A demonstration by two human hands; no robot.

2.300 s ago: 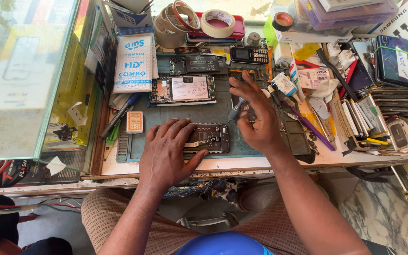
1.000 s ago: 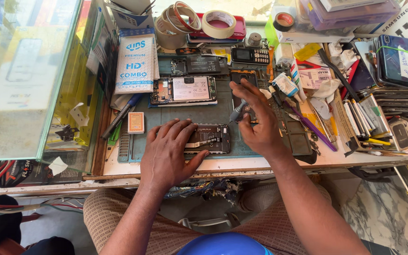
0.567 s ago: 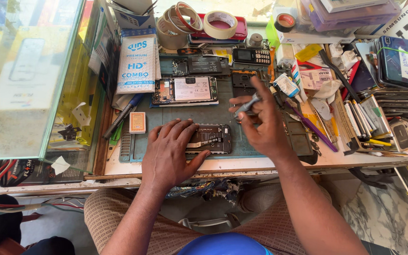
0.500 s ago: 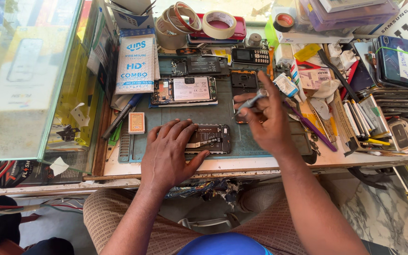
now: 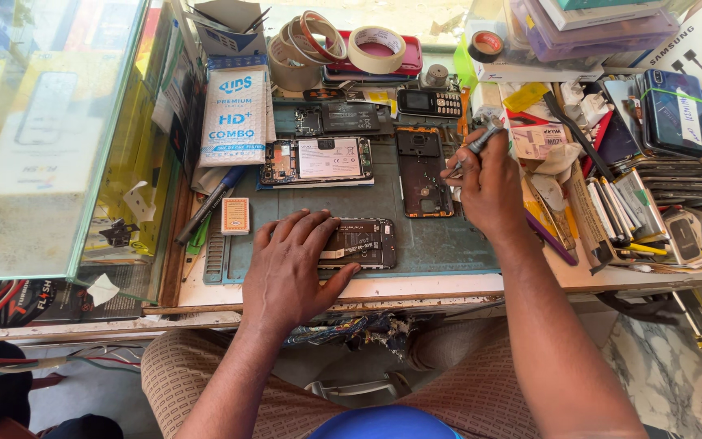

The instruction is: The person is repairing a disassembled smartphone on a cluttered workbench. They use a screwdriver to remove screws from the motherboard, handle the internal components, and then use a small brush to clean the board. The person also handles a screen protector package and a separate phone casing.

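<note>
While my left hand [image 5: 290, 272] lies flat on the green cutting mat [image 5: 440, 240], its fingers spread and resting on the near end of a dark, opened rectangular phone body [image 5: 363, 242], my right hand [image 5: 491, 185] is raised just right of the mat. Its fingers are pressed together, pinching a slim silver metal tool [image 5: 481, 138] that points away from me. A black phone back frame [image 5: 422, 172] lies on the mat just left of that hand, beyond the opened phone.

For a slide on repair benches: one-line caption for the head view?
Left hand steadies an opened phone on the mat while the right hand lifts a slim tool.
</note>
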